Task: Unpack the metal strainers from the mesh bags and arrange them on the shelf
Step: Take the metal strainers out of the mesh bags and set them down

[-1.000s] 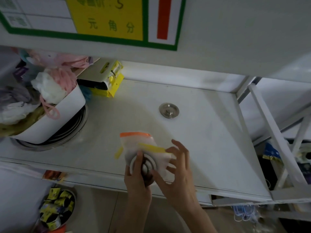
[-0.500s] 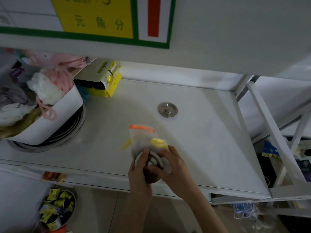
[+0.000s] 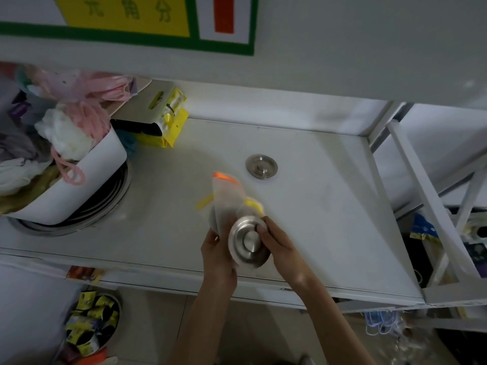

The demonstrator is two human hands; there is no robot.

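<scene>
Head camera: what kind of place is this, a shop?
Probably a small shop. A price sign tops a white shelf with packaged goods and a tub of bath sponges.

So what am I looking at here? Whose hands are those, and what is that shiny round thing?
There is no machine here, just a person wearing a camera on their head, so you look down as they do. The right hand grips a shiny metal strainer, already outside its bag. The left hand holds the mesh bag, which has orange and yellow trim. Below is a white shelf. Another strainer already lies on it, apart from the hands. At the left stands a white tub full of soft bath puffs, with yellow packets behind it.
</scene>
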